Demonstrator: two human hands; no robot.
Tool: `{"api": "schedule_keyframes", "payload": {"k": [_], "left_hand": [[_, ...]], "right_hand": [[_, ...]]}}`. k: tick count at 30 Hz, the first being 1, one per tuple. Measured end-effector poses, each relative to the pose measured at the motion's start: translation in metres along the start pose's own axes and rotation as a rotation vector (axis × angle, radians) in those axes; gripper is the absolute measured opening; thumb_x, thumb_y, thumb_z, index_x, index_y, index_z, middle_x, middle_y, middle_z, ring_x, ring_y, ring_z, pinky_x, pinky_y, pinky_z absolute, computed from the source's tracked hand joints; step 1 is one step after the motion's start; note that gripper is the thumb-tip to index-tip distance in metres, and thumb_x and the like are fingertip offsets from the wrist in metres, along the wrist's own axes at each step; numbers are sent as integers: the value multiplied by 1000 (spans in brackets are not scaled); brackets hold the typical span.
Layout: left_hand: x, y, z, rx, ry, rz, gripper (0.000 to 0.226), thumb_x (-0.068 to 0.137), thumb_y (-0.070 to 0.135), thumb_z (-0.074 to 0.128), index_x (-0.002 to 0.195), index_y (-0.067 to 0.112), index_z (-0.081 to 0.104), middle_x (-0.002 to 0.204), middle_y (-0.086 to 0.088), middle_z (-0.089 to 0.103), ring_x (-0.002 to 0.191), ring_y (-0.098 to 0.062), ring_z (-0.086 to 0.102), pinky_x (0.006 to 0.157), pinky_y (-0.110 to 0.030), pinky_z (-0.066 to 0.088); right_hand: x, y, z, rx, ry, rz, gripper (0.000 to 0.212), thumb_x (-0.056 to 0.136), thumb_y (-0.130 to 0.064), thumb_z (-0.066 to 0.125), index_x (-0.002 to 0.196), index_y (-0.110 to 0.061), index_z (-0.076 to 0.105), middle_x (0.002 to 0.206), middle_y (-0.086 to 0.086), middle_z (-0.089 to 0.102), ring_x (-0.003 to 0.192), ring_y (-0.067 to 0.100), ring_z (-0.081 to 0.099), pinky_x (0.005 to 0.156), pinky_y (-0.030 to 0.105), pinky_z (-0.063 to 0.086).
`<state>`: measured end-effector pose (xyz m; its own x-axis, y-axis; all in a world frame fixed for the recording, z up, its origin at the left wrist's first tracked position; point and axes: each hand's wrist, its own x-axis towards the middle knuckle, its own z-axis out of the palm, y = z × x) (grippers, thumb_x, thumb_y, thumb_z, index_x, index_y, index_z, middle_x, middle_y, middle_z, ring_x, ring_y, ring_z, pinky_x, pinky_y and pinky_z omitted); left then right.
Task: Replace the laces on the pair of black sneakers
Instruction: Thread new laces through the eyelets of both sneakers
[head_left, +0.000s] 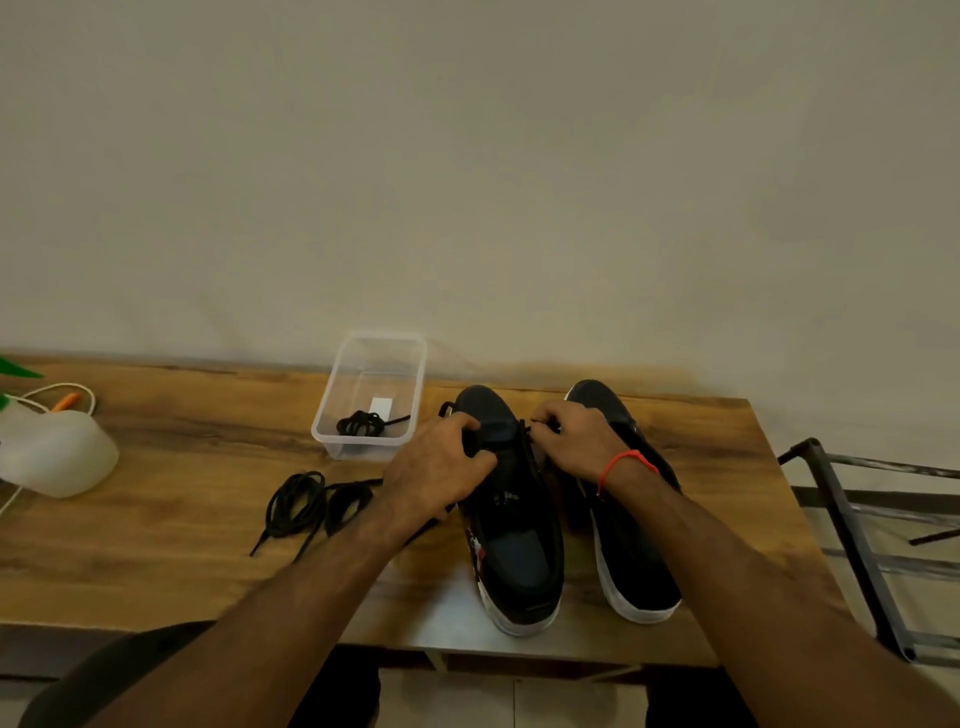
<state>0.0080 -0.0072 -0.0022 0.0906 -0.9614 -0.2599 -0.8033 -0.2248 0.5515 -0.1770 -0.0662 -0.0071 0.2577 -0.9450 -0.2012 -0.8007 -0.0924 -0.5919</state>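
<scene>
- Here, two black sneakers stand side by side on the wooden worktop (156, 441), toes toward the wall, heels toward the person.
- The left sneaker (511, 525) has its tongue area open; a red and white mark shows on its outer side.
- The left hand (439, 467) rests over the forefoot of the left sneaker, its grip curled round the black upper near the eyelets.
- The right hand (576, 439) sits at the inner edge of the left sneaker, just before the right sneaker (631, 530), fingertips pinched together on a thin black lace end (525, 431).
- A red wristband (623, 462) circles the right wrist.
- A loose black lace (311, 504) lies coiled on the worktop left of the left hand.
- A clear plastic tub (371, 395) stands behind it near the wall, holding another bundled black lace (363, 422).
- At far left stands a white plastic jug (57, 452), with a cord (62, 388) behind it.
- A dark metal frame (852, 530) stands beside the worktop's right end.
</scene>
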Motion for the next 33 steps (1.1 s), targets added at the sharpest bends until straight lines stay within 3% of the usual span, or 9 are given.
{"api": "schedule_keyframes", "payload": {"k": [4,7,12,16,20,23,25,28,33], "left_hand": [[-1,1,-4,-98,-36,-50,45,97,31,60,141,28,48,113,2,56,67,-19,73,50,-36,62],[-1,2,-6,-89,-40,-63,44,97,30,59,140,28,47,103,7,53,65,-18,72,49,-34,61],[-2,3,-4,-96,-72,-59,43,97,29,61,138,28,48,122,0,57,74,-16,70,48,-31,60],[-3,4,-3,-86,-53,-37,43,97,28,60,138,28,48,128,-1,56,78,-16,68,47,-29,59],[-2,4,-2,23,-25,29,37,98,37,58,133,27,52,118,3,61,88,-13,64,71,-36,61],[4,2,-6,29,-8,51,33,100,46,56,118,21,66,104,6,66,89,-8,60,74,-27,49],[9,-1,-13,-39,10,54,31,101,42,57,111,17,72,100,4,69,91,-10,62,74,-24,44],[11,0,-28,-201,165,109,19,102,22,59,110,16,75,102,7,71,86,-5,60,76,-20,44],[1,16,-49,-786,161,73,35,102,-4,48,116,18,70,110,1,72,48,-7,53,45,-22,48]], "right_hand": [[-4,3,-8,256,54,115,23,97,-22,54,78,-14,44,75,-3,67,58,11,63,54,20,40],[-5,6,-18,477,124,188,20,96,-23,53,81,-12,46,80,9,76,50,13,65,45,19,41],[-11,8,-42,728,264,248,17,95,-23,49,83,-11,49,89,21,74,42,16,50,35,20,30],[-14,12,-58,867,357,260,12,88,-21,43,92,-9,44,87,16,76,40,16,41,39,21,25],[-17,11,-58,786,223,177,13,96,-16,44,86,-8,45,86,17,75,47,20,45,41,26,27],[-20,5,-55,460,88,75,27,102,-23,48,83,-11,63,73,9,67,52,16,48,47,27,34],[-22,1,-56,213,83,-15,28,104,-30,50,91,-18,71,69,-3,60,55,6,49,55,20,36],[-21,-6,-57,172,182,-93,28,106,-30,46,100,-18,71,80,-6,69,64,-1,54,61,16,38],[-31,-21,-64,285,350,-6,50,103,-54,35,80,-14,55,68,-5,51,63,12,49,64,29,39]]}}
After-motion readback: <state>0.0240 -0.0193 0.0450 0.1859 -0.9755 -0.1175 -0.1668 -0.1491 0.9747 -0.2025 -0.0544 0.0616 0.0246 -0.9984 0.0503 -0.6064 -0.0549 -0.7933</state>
